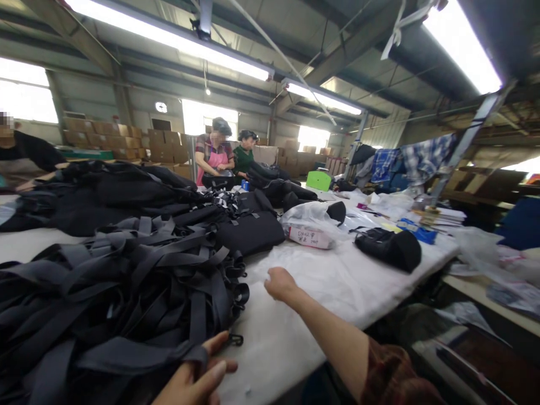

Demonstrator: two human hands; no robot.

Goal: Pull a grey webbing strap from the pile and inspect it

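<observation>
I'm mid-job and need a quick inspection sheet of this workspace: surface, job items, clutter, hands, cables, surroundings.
Surface: broad white-covered table, pale and slightly wrinkled.
Job's things: tangled heap of dark grey woven straps; small black hook clip beside the left fingers.
Clutter: black cylindrical fabric bag; clear plastic bag with handwritten label; blue plastic packet.
Hands: left hand at the heap's near edge, grip unclear; right hand curled over the table, its inside hidden.
Cables: nothing seen on the table.
Surroundings: person in pink apron and person in green top beyond the table; stacked brown cardboard boxes; long fluorescent lamp overhead.
</observation>
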